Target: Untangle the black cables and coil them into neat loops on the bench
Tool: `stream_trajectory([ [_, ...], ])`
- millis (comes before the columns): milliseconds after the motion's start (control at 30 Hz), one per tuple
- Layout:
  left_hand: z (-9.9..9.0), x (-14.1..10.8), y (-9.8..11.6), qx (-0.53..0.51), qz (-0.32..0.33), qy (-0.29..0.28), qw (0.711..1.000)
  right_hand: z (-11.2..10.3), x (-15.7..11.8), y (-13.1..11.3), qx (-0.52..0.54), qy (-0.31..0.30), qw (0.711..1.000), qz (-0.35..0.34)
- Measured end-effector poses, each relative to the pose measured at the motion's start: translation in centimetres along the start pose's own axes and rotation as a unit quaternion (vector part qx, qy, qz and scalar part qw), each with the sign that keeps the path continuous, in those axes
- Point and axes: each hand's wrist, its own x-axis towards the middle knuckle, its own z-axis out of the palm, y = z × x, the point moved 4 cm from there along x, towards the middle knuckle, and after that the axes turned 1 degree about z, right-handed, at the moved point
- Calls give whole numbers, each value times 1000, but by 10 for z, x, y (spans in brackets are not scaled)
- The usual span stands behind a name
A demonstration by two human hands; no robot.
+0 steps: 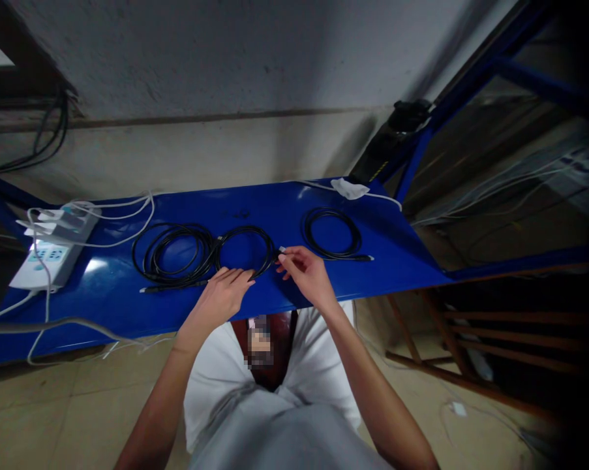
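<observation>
A middle coil of black cable [248, 228] lies on the blue table. My left hand [226, 294] rests over its near edge, fingers together and closed on the cable, the thumb on the near side. My right hand [304, 271] pinches the cable's end between thumb and fingers at the coil's right side. A silvery plug [282, 250] shows at those fingertips; part of the end is hidden by the fingers. To the left, touching or nearly touching the middle coil, lies a larger coil of black cable [152, 251]. Another black cable coil [357, 235] lies apart to the right.
A white power strip [44, 264] with plugs and white cords [122, 245] occupies the table's left end. At the back right, a black bottle [379, 153] stands beside a crumpled white piece [350, 189]. A small dark tie or scrap [242, 214] lies behind the middle coil.
</observation>
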Motion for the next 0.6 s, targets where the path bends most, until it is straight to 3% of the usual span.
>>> stream_trajectory([
  [133,-9,-12,-22,3,-29,24,999,3,33,-16,-121,5,988,-94],
  [333,-20,-27,-41,-5,-74,95,993,29,118,-28,-287,-28,930,-227],
  [467,-21,-32,-43,-11,-102,163,981,65,160,-28,-399,-113,862,-292],
  [600,-27,-34,-43,-27,-128,208,969,104,176,-28,-449,-207,811,-314],
])
